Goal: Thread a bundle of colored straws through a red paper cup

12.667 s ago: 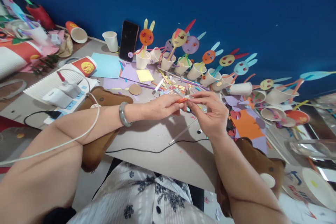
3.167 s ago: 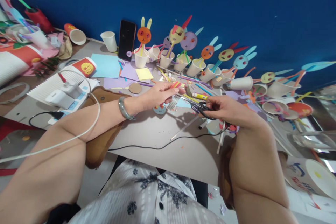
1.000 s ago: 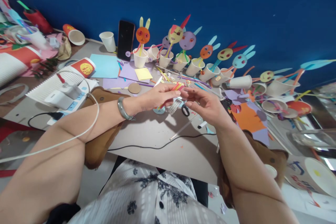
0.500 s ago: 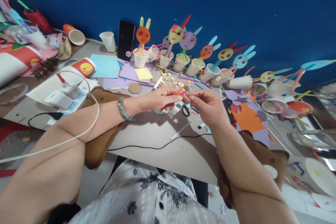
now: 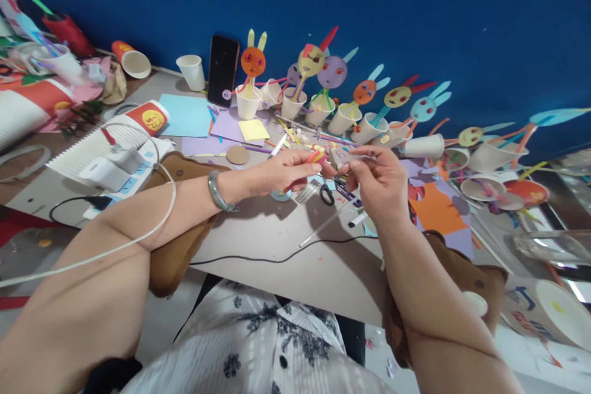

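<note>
My left hand (image 5: 290, 171), with a bangle on the wrist, is closed on red and yellow paper strips (image 5: 318, 156). A red end also shows below its fingers. To the right of it, my right hand (image 5: 379, 180) has its thumb and forefinger drawn together in a pinch. Whatever is between those fingertips is too small to make out. The two hands are a short way apart above the table. Below and between them lie black-handled scissors (image 5: 327, 194) and a capped marker (image 5: 357, 220). A thin clear stick (image 5: 323, 226) lies nearer to me.
Paper cups (image 5: 319, 112) with rabbit-faced paper figures (image 5: 332, 71) line the blue wall. A phone (image 5: 223, 71) leans there. Coloured sheets (image 5: 184, 116) lie at left, orange paper (image 5: 438, 206) at right. A power strip (image 5: 133, 175) and black cable (image 5: 258, 258) are near my arms.
My right hand has moved right, away from my left hand, opening a gap between their fingertips. My left hand stays nearly in place with the paper strips.
</note>
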`<action>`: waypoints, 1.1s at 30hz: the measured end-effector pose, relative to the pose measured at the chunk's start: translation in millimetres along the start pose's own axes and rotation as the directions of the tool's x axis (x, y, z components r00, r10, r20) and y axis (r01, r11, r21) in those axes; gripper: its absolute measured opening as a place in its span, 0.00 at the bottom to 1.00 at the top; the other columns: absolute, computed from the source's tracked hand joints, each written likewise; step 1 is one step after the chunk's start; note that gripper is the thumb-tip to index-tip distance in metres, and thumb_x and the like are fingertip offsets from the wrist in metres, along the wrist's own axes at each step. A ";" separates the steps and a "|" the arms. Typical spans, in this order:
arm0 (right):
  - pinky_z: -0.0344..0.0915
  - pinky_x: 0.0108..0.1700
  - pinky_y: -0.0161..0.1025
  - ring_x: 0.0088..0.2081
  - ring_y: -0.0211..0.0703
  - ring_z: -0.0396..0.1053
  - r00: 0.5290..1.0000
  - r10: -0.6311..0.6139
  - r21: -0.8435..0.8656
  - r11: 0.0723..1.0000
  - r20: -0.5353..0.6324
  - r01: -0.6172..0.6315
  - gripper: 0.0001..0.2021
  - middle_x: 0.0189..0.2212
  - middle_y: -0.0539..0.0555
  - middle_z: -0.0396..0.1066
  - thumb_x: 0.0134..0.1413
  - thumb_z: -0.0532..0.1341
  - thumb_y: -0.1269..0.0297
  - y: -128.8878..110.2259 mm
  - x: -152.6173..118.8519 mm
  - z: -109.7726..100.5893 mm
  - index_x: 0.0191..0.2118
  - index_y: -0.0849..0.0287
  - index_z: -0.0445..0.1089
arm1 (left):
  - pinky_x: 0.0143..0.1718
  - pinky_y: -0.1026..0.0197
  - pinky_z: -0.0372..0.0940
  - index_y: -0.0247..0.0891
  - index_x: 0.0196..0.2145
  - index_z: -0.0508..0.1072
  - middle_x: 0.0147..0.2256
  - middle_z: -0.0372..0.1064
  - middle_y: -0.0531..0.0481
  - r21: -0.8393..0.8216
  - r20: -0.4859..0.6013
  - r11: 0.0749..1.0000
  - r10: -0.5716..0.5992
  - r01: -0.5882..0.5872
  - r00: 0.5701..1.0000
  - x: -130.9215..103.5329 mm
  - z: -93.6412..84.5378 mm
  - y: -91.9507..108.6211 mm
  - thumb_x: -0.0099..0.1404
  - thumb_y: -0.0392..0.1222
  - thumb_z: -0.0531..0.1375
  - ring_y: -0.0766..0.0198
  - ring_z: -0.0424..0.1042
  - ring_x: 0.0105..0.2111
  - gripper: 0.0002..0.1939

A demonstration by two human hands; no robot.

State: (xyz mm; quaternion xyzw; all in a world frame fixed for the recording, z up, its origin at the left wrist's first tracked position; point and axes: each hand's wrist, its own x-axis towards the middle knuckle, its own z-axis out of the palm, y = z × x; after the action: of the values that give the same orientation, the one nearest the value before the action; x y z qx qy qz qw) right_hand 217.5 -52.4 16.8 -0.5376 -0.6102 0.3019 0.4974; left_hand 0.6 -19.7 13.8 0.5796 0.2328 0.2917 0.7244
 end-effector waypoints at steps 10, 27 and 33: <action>0.73 0.32 0.43 0.24 0.43 0.75 0.976 0.055 0.175 0.980 0.213 -0.093 0.04 0.25 0.51 0.77 0.50 0.70 0.63 -5.4 7.9 -24.8 0.29 0.55 0.77 | 0.19 0.68 0.49 0.31 0.46 0.77 0.26 0.68 0.55 0.012 -0.067 0.999 -0.029 0.030 0.997 -0.2 -1.2 1.6 0.74 0.42 0.59 0.76 0.57 0.18 0.11; 0.74 0.34 0.39 0.28 0.39 0.76 0.953 0.015 0.319 0.941 0.303 -0.116 0.12 0.31 0.52 0.76 0.38 0.80 0.61 -8.2 17.0 -37.4 0.27 0.56 0.79 | 0.21 0.68 0.53 0.31 0.42 0.77 0.25 0.66 0.56 -0.013 -0.081 1.000 0.001 -0.002 0.997 1.7 -0.7 1.4 0.74 0.40 0.58 0.77 0.56 0.18 0.10; 0.79 0.38 0.44 0.32 0.47 0.79 0.957 0.119 0.143 0.977 0.265 -0.161 0.17 0.28 0.54 0.80 0.38 0.81 0.52 3.6 20.1 -42.0 0.34 0.53 0.82 | 0.21 0.67 0.52 0.30 0.43 0.76 0.26 0.67 0.56 -0.005 -0.063 1.000 0.023 -0.023 0.998 2.4 -2.9 -1.5 0.74 0.40 0.58 0.77 0.57 0.18 0.11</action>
State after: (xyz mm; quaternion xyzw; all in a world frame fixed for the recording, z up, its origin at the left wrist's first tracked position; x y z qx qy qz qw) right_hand 259.3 -39.4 32.7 -0.4936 -0.6027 0.4521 0.4344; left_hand 0.6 -16.2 11.7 0.5705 0.2479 0.3189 0.7151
